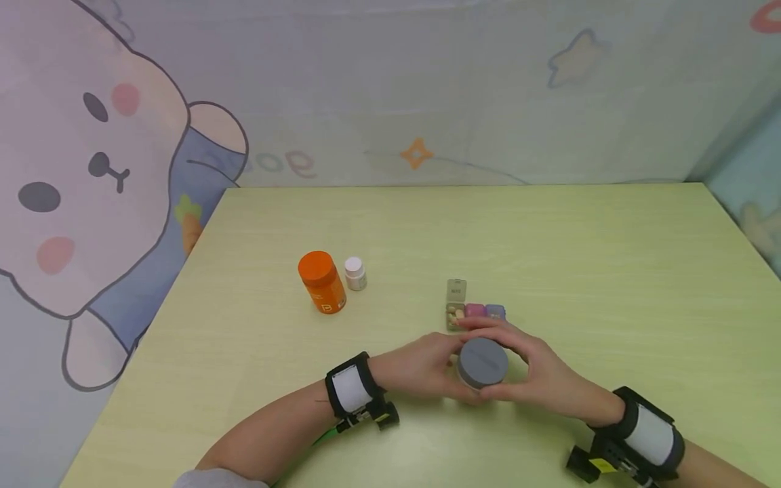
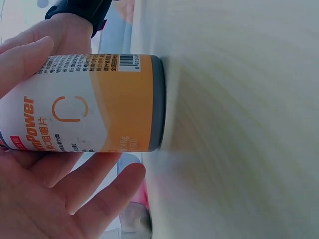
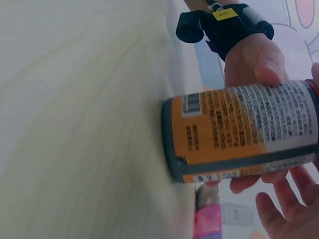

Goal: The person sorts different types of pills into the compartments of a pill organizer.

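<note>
Upright between the two hands is an orange and white vitamin C tablet bottle (image 2: pixel 75 104) with a grey lid (image 1: pixel 483 362). My left hand (image 1: pixel 421 366) grips it from the left, thumb in front and fingers behind. From the right, my right hand (image 1: pixel 543 373) holds the top at the lid, between thumb and fingers. The bottle's base is at the tabletop; I cannot tell whether it touches. Just beyond the hands lies a small pill organizer (image 1: pixel 476 310), its grey compartment open with tablets inside. Its pink compartment (image 3: pixel 208 219) and its purple one have their lids down.
To the left on the table (image 1: pixel 244 339) stand an orange bottle (image 1: pixel 323 283) with an orange cap and a smaller white bottle (image 1: pixel 356 274). Behind the far edge hangs a printed curtain (image 1: pixel 342 81).
</note>
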### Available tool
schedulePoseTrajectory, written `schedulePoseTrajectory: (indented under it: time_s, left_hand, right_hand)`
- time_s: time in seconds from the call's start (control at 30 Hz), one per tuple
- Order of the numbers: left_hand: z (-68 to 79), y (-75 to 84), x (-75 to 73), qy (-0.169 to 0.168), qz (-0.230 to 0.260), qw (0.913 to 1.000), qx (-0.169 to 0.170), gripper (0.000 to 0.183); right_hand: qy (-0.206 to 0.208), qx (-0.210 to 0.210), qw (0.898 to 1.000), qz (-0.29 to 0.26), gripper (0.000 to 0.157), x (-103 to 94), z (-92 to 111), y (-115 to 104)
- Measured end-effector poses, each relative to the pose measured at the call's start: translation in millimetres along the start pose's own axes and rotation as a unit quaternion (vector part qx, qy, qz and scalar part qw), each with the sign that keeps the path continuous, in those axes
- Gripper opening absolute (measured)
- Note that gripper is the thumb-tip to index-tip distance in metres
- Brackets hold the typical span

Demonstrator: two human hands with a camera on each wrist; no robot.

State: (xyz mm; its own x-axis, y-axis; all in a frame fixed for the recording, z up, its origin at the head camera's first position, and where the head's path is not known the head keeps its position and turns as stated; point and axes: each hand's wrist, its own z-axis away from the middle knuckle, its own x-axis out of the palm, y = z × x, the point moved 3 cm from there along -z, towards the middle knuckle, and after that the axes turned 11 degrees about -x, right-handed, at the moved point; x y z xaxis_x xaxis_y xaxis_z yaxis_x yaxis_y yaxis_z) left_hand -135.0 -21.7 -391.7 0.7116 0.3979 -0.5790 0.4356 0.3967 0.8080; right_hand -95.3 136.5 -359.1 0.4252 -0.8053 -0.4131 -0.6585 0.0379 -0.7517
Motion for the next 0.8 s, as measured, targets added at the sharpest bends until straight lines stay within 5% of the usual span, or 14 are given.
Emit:
schedulePoseTrajectory:
  time_s: [0.23, 0.47, 0.63, 0.8]
  left_hand:
    - [1.7, 2.6, 1.3, 0.024, -0.007, 0.9997, 0.006, 0.055]
    - [2.1, 3.3, 1.0, 0.032, -0.013, 0.9994, 0.001, 0.053]
    - [4.0, 1.8, 0.7, 0.031, -0.015, 0.9991, -0.025, 0.058]
    - [12.3, -2.2, -5.3, 0.040, -0.021, 0.9973, -0.058, 0.060]
  right_hand:
    - [0.028, 0.048, 0.996, 0.063, 0.062, 1.7, 12.4, 19.2]
    - [0.020, 0.055, 0.997, 0.046, 0.061, 1.9, 12.1, 19.7]
    - [-0.009, 0.029, 0.999, 0.033, 0.063, 0.8, 9.7, 17.8]
    - [-0.027, -0.008, 0.997, 0.076, 0.064, -4.2, 3.7, 8.2]
